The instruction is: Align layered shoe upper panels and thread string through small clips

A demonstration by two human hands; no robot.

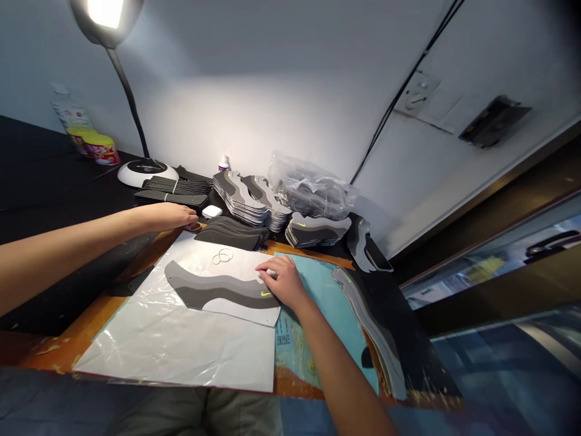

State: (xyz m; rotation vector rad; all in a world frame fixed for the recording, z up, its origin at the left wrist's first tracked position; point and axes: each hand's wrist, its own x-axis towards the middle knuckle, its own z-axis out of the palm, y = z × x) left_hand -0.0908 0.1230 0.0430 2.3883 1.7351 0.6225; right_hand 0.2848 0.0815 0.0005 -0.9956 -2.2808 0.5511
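A grey shoe-upper piece (222, 289) with wavy bands and a small yellow-green swoosh lies flat on the white sheet (181, 351). My right hand (284, 280) is over its right end, fingers stretched out and thumb apart. Farther back, my left hand (175, 215) reaches to the sheet's far edge. Its fingers are pressed together at a small round brownish thing (194, 226); what they pinch is hidden. Thin rings (223, 257) lie on the sheet between my hands. Beside the left hand is a stack of dark wavy pieces (232, 233).
Stacked grey uppers (240, 200) stand along the wall, near a plastic bag (313, 188) and a white case (212, 211). Banded dark pieces (175, 191) lie by the lamp (147, 172). More uppers (372, 330) rest at the right of the blue sheet (322, 297).
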